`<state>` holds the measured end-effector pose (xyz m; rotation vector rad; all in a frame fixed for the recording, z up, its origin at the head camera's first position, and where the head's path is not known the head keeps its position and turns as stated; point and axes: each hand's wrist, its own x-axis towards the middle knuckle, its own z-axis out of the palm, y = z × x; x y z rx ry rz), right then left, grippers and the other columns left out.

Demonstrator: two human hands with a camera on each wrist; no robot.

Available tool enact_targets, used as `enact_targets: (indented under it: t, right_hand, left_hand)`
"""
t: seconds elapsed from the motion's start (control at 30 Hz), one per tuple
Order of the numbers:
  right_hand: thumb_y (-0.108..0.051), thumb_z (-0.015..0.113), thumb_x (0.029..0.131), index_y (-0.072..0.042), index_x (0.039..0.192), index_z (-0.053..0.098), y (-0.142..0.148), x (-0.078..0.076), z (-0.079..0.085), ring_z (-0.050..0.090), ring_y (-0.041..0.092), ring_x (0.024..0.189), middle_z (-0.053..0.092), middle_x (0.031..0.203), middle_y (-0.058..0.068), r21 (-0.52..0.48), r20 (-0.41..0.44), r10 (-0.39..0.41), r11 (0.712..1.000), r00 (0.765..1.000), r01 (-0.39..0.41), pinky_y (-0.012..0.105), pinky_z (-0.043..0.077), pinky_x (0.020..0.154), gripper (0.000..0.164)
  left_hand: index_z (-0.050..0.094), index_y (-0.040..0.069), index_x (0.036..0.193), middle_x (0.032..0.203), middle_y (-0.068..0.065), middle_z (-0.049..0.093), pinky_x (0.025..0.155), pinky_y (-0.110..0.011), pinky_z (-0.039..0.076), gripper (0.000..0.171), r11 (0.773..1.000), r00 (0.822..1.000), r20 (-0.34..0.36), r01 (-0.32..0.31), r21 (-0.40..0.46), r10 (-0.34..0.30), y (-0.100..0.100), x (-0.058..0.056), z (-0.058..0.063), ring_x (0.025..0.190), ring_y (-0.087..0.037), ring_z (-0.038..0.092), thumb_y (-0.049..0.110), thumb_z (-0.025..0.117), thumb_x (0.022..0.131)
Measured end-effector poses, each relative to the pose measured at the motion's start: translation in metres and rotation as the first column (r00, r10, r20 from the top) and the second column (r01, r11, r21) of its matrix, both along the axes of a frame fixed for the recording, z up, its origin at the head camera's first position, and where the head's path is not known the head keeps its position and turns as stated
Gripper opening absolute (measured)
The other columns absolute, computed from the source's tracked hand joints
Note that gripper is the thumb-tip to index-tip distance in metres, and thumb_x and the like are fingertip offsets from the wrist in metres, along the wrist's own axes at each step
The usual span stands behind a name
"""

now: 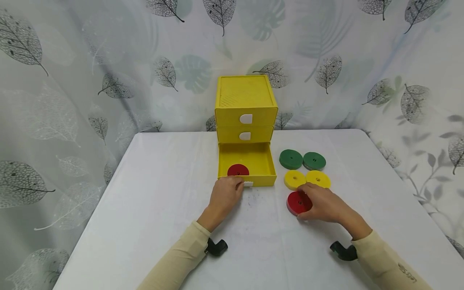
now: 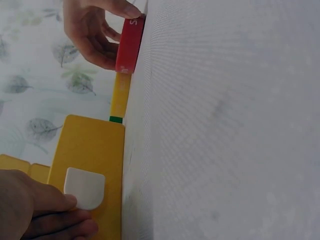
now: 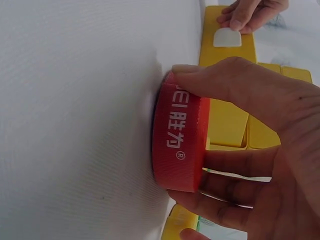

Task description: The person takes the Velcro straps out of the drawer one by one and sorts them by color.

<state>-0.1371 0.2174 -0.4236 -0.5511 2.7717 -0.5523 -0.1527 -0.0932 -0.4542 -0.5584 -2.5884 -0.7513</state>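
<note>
A yellow drawer unit stands at the back of the table, its bottom drawer (image 1: 270, 179) pulled out with a red tape roll (image 1: 236, 169) lying inside. My left hand (image 1: 226, 194) is at that drawer's front, pinching the edge of the white handle (image 2: 86, 187) between thumb and fingers. With my right hand (image 1: 322, 203) I grip a second red tape roll (image 3: 175, 135) around its rim, thumb on one side and fingers on the other. White lettering runs along the rim of this roll, which lies flat close over the tablecloth.
Two yellow rolls (image 1: 294, 179) lie just behind my right hand, and two green rolls (image 1: 291, 159) sit farther back, right of the open drawer. The two upper drawers (image 1: 228, 117) are closed. Leaf-patterned curtains (image 1: 195, 96) surround the white table (image 1: 163, 181).
</note>
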Motion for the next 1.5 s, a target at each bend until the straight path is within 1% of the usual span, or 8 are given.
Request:
enact_targets:
  t: [0.13,0.27,0.43,0.6,0.87,1.07,1.33,1.5]
  right_hand:
    - [-0.04,0.097,0.069,-0.002,0.128,0.063,0.0,0.0,0.007,0.058,0.03,0.106,0.063,0.116,0.01,-0.002,-0.008,0.015,1.0,1.0,-0.015,0.044,0.059,0.074,0.078]
    - [-0.043,0.092,0.076,-0.001,0.129,0.063,-0.003,-0.004,0.019,0.06,0.03,0.103,0.064,0.116,0.012,-0.031,-0.037,0.025,0.999,0.999,-0.027,0.043,0.059,0.074,0.074]
    - [-0.04,0.088,0.083,-0.001,0.133,0.061,-0.008,-0.012,0.032,0.062,0.035,0.108,0.063,0.122,0.015,-0.075,-0.067,0.024,0.997,0.997,-0.029,0.047,0.06,0.077,0.068]
    - [-0.035,0.086,0.086,-0.003,0.133,0.062,-0.015,-0.022,0.04,0.062,0.037,0.11,0.063,0.122,0.016,-0.123,-0.108,0.009,0.992,0.994,-0.022,0.049,0.059,0.078,0.062]
    - [-0.029,0.082,0.09,-0.001,0.134,0.061,-0.033,-0.04,0.053,0.062,0.036,0.116,0.064,0.126,0.017,-0.129,-0.162,0.042,0.99,0.986,-0.063,0.055,0.053,0.095,0.057]
    - [-0.028,0.081,0.092,-0.002,0.138,0.059,-0.048,-0.05,0.056,0.062,0.035,0.115,0.063,0.127,0.017,-0.116,-0.175,0.068,0.989,0.982,-0.089,0.054,0.052,0.096,0.058]
    - [-0.021,0.083,0.09,-0.001,0.133,0.063,-0.069,-0.063,0.059,0.063,0.033,0.11,0.065,0.119,0.013,-0.145,-0.214,0.113,0.979,0.97,-0.146,0.049,0.055,0.09,0.051]
    - [-0.021,0.082,0.091,-0.003,0.132,0.063,-0.079,-0.069,0.058,0.061,0.031,0.111,0.065,0.121,0.012,-0.15,-0.196,0.119,0.977,0.973,-0.15,0.049,0.055,0.092,0.049]
  left_hand:
    - [0.081,0.004,0.09,0.077,-0.005,0.073,0.065,-0.033,0.058,0.004,1.0,1.0,-0.001,0.005,0.003,-0.005,0.0,-0.001,0.0,0.062,-0.019,0.062,0.006,0.078,0.093]
    - [0.081,0.003,0.09,0.078,-0.006,0.073,0.066,-0.032,0.058,0.005,1.0,1.0,0.003,0.008,0.006,-0.008,-0.001,-0.001,0.001,0.062,-0.019,0.063,0.006,0.077,0.093]
    - [0.082,0.003,0.094,0.081,-0.006,0.075,0.069,-0.033,0.059,0.005,1.0,1.0,0.013,0.005,0.006,-0.005,-0.001,-0.001,0.0,0.065,-0.02,0.065,0.007,0.078,0.093]
    - [0.082,0.003,0.094,0.082,-0.006,0.075,0.069,-0.034,0.059,0.005,1.0,1.0,0.009,0.01,0.011,-0.01,-0.001,0.0,0.0,0.066,-0.02,0.067,0.005,0.078,0.092]
    - [0.081,0.003,0.092,0.079,-0.006,0.074,0.067,-0.033,0.058,0.004,1.0,1.0,0.01,0.009,0.013,-0.009,-0.001,0.0,0.001,0.064,-0.019,0.064,0.005,0.078,0.092]
    - [0.081,0.005,0.09,0.077,-0.005,0.073,0.065,-0.031,0.057,0.005,1.0,1.0,0.008,0.009,0.003,-0.009,0.0,-0.001,0.0,0.062,-0.017,0.062,0.006,0.078,0.093]
    - [0.081,0.004,0.091,0.079,-0.005,0.074,0.065,-0.032,0.058,0.005,1.0,1.0,-0.003,0.01,0.007,-0.01,-0.001,0.0,0.0,0.063,-0.018,0.064,0.005,0.077,0.093]
    - [0.082,0.003,0.095,0.082,-0.006,0.075,0.068,-0.033,0.058,0.005,1.0,1.0,0.005,0.017,0.006,-0.017,-0.001,-0.001,0.0,0.066,-0.019,0.067,0.006,0.077,0.093]
